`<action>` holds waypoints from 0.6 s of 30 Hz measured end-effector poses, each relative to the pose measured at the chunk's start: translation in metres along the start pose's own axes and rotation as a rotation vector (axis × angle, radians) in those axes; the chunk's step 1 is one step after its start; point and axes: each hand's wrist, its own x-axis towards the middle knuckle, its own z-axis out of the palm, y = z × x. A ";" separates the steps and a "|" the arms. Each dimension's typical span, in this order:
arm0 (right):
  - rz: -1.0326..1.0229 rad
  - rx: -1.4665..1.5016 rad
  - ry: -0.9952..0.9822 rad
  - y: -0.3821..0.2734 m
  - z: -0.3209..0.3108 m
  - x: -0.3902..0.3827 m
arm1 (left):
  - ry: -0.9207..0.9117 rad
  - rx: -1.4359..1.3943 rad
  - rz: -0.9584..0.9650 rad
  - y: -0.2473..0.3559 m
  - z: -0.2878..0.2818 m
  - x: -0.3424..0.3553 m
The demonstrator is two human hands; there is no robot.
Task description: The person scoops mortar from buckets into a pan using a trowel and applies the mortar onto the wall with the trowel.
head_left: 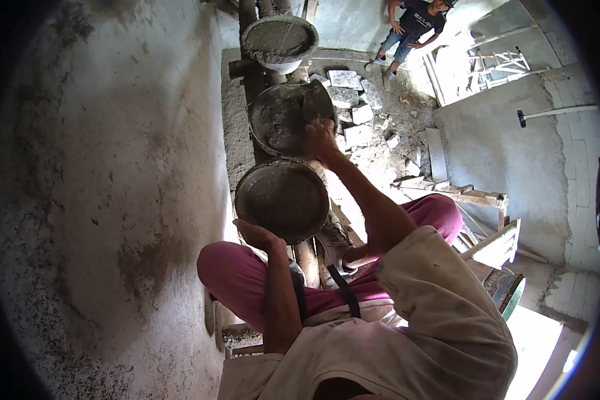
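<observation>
My right hand (321, 138) reaches forward, its fingers closed around the handle of a trowel. The dark, mortar-smeared trowel blade (318, 101) lies over the right side of a round mortar tub (255, 131), which holds wet grey mortar (280, 120). Nearer me is a second round bucket (282, 231), dark inside and coated with mortar. My left hand (260, 235) is at this bucket's near left rim and seems to grip it; the bucket hides part of the fingers.
Farther off stands a bucket full of mortar (281, 39). Planks (307, 260) run beneath me beside a stained wall (133, 173) on the left. Broken blocks (345, 97) litter the floor below, near a person (417, 23). Wooden trestles (473, 195) stand at right.
</observation>
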 end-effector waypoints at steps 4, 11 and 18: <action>-0.425 -0.156 -0.126 0.000 -0.038 -0.036 | 0.129 0.022 0.070 0.018 -0.029 0.016; -0.295 -0.522 -0.396 0.032 -0.148 0.016 | 0.159 0.092 0.091 0.018 -0.006 0.000; 0.363 0.116 -0.785 -0.006 -0.132 -0.073 | 0.199 0.187 0.194 0.016 -0.009 0.004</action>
